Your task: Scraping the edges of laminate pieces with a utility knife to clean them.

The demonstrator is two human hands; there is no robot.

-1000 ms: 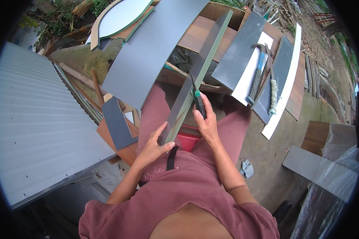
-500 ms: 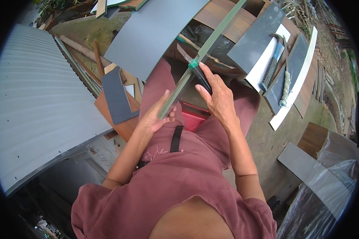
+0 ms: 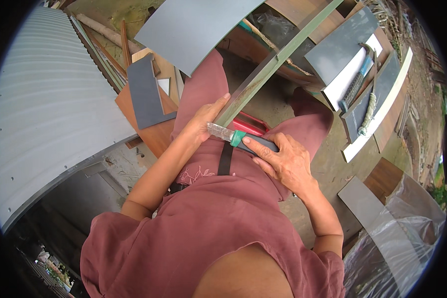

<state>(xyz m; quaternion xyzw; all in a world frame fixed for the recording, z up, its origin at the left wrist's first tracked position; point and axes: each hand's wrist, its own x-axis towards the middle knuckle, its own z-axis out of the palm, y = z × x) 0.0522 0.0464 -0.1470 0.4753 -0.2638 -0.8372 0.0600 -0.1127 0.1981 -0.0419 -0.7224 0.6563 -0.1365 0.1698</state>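
My left hand [image 3: 203, 120] is closed around the near end of a long, narrow green strip [image 3: 283, 57], which slants up and away to the right. In my right hand [image 3: 289, 163] is a knife [image 3: 256, 141] with a dark handle, a green collar and a worn, stained blade. Its blade points left, crossing just below the strip's near end, with the tip beside my left palm. Whether the blade touches the strip I cannot tell. Fingers of my left hand are partly hidden beneath the strip.
A large grey board [image 3: 193, 30] lies ahead. To the right, a hammer [image 3: 355, 82] and a tool with a cord-wrapped handle [image 3: 368, 113] rest on stacked boards. Corrugated metal sheeting [image 3: 59, 114] fills the left. A red seat [image 3: 251, 123] shows between my legs; clear plastic sheeting [image 3: 407, 223] lies right.
My right hand has drawn the knife down the strip toward me, from partway along it to its near end. The blade now points left. My left hand still holds the strip.
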